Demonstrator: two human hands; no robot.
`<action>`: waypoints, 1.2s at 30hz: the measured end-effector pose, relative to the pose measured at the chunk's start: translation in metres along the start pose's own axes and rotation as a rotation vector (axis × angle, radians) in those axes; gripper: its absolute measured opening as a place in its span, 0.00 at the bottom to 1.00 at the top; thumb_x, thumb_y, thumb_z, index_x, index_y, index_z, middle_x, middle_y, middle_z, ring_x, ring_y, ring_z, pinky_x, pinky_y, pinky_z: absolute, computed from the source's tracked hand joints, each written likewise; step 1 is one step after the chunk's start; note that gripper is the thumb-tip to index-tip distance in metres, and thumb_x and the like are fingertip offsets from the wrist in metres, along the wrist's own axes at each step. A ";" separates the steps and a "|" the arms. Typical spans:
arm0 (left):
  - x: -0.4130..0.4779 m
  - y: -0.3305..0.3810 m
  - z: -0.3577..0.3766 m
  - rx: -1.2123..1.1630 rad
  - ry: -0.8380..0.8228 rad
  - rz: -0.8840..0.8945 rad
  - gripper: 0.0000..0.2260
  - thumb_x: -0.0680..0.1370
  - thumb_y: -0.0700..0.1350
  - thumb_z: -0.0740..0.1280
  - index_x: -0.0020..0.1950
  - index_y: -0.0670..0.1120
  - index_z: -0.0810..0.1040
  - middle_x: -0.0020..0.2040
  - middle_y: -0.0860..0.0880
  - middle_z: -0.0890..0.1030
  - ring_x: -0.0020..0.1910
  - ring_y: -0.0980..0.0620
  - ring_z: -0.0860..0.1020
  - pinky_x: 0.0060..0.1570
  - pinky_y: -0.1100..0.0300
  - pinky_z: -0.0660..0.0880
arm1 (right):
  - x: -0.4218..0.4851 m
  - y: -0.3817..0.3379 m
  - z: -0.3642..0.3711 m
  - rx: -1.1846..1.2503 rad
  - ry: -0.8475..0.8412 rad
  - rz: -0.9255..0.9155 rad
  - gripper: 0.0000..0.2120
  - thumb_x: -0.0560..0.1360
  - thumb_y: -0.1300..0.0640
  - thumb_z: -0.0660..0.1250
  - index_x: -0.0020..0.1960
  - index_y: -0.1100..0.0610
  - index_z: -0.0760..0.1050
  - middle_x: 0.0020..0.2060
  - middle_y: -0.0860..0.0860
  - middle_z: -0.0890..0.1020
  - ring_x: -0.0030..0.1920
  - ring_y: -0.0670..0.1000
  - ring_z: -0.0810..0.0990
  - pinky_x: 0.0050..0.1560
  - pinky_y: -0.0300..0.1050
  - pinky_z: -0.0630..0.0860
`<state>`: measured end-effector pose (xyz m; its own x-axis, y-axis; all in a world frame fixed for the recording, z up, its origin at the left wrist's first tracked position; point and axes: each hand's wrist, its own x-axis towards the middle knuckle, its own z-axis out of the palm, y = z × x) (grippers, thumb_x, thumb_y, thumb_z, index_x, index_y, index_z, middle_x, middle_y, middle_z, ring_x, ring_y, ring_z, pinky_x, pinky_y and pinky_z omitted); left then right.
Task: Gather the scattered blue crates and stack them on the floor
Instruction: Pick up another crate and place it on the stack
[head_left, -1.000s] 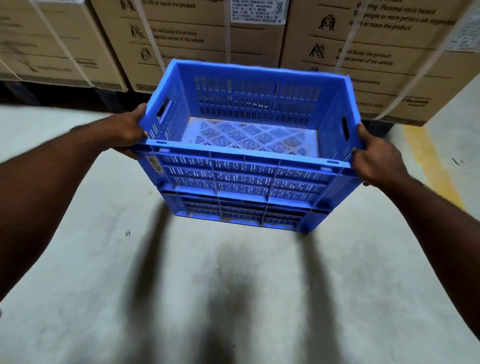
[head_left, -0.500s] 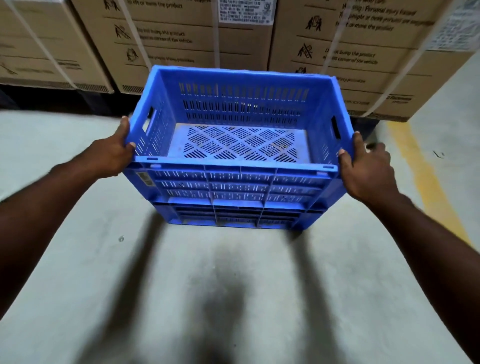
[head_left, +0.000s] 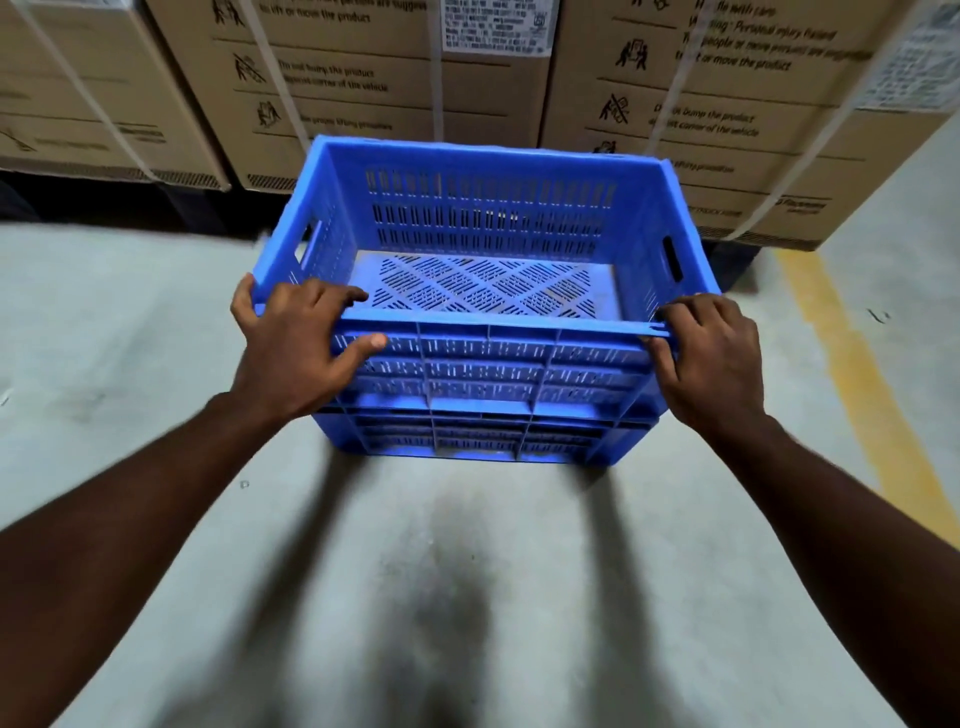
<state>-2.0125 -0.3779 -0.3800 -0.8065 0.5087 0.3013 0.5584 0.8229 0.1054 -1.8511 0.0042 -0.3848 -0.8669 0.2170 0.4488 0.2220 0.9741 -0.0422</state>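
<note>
Left hand: wrapped over the rim at the near left corner, fingers hooked inside, thumb on the front wall.
Right hand: gripping the near right corner the same way.
Blue crate: upright, empty, held between both hands, at or just above the floor; contact unclear.
Behind: strapped cardboard boxes.
Right side: yellow line on the concrete.
Done, seemingly: one crate gathered, possibly the base of a stack.
Left: no other crate in view; the rest to fetch and stack.
</note>
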 end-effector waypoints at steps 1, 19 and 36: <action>0.003 -0.001 0.001 0.013 0.007 -0.011 0.23 0.74 0.69 0.58 0.61 0.56 0.73 0.54 0.55 0.76 0.59 0.47 0.72 0.69 0.43 0.50 | 0.001 0.000 0.000 -0.007 0.002 0.007 0.12 0.77 0.49 0.61 0.53 0.56 0.74 0.51 0.54 0.78 0.56 0.58 0.72 0.51 0.54 0.69; 0.013 -0.002 -0.001 0.030 0.048 -0.039 0.19 0.75 0.67 0.60 0.52 0.52 0.73 0.47 0.51 0.77 0.50 0.45 0.75 0.59 0.47 0.60 | -0.004 -0.045 0.011 -0.008 0.018 0.183 0.17 0.78 0.43 0.59 0.58 0.55 0.72 0.57 0.53 0.74 0.61 0.56 0.71 0.71 0.60 0.53; -0.027 0.061 -0.052 -0.115 -0.329 -0.187 0.26 0.75 0.49 0.66 0.72 0.47 0.67 0.74 0.44 0.65 0.72 0.43 0.66 0.71 0.40 0.59 | -0.022 -0.102 -0.064 0.056 -0.449 0.180 0.24 0.74 0.51 0.62 0.67 0.59 0.69 0.68 0.59 0.72 0.66 0.60 0.70 0.67 0.60 0.67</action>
<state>-1.9465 -0.3548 -0.3323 -0.9052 0.4220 -0.0509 0.3988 0.8847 0.2413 -1.8266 -0.1041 -0.3332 -0.9267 0.3758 0.0009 0.3721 0.9180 -0.1371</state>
